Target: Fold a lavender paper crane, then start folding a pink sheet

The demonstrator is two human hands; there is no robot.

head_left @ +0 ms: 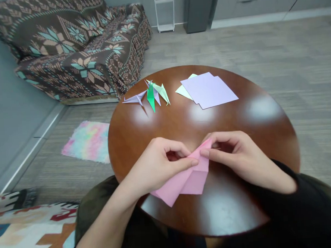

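A pink sheet of origami paper [185, 180], partly folded and creased, is held above the near half of the round table. My left hand [164, 161] pinches its upper middle, the thumb lying on the near face and the fingers behind. At the paper's upper right corner, my right hand [234, 151] grips with thumb in front and fingertips mostly hidden behind. The lower part of the sheet hangs down in loose flaps towards me.
Folded paper figures [150, 95] in green, pale green and lilac stand at the table's far left. A stack of lilac sheets [209, 89] over pale green paper [183, 90] lies beyond my hands. The brown table [165, 126] is glossy. A patterned sofa [88, 57] and fluffy rug [88, 142] are left.
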